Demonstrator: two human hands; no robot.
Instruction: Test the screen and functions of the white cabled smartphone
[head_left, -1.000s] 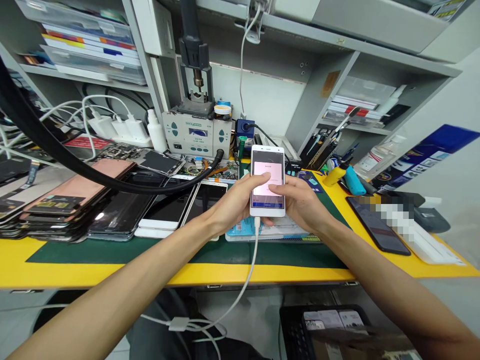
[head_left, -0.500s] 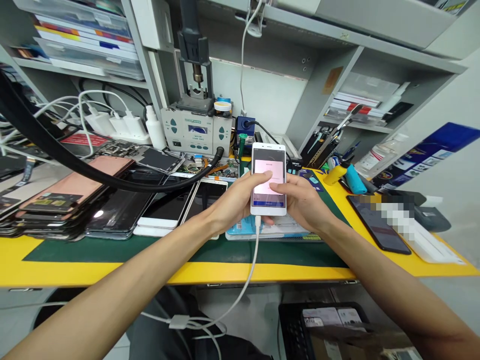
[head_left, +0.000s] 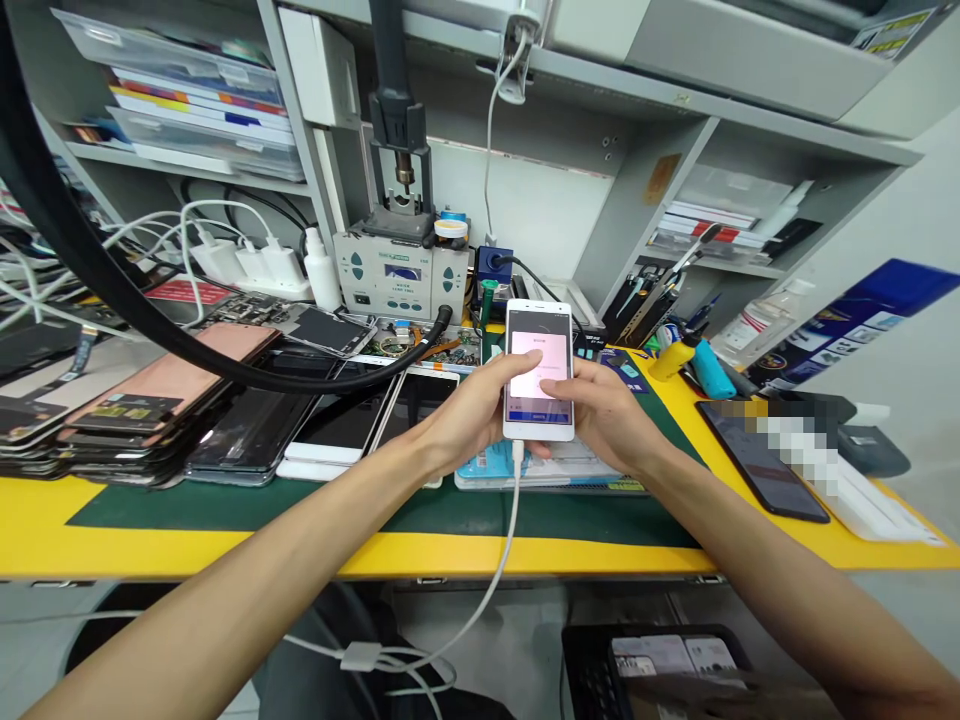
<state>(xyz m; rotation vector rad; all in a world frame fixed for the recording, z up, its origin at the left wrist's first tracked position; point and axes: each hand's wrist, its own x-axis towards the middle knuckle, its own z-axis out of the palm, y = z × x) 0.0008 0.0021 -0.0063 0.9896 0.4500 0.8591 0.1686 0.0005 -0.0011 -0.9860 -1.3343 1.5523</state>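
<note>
A white smartphone (head_left: pixel 538 350) is held upright above the bench between both hands, its screen lit with a pink box. My left hand (head_left: pixel 484 405) is closed around its left side, thumb resting over the screen. On the other side my right hand (head_left: pixel 604 410) grips the right edge, its thumb also over the glass. The remaining fingers are mostly hidden behind the phone. A white charging cable (head_left: pixel 516 500) is plugged into the bottom end and hangs down past the bench edge. Beneath the hands lies a light-blue and white flat item (head_left: pixel 487 465) on the green mat (head_left: pixel 420 515).
Stacked phone parts (head_left: pixel 165 390) and several phones cover the left side. A thick black hose (head_left: pixel 225 370) arcs across them to the rework station (head_left: pixel 401 275). To the right lie a dark phone (head_left: pixel 761 460), a yellow bottle (head_left: pixel 671 360) and upright tools (head_left: pixel 645 305).
The whole view has shifted slightly, so the bench and shelves sit a little lower and to the right. Both hands keep their hold on the phone, thumbs nearly unmoved.
</note>
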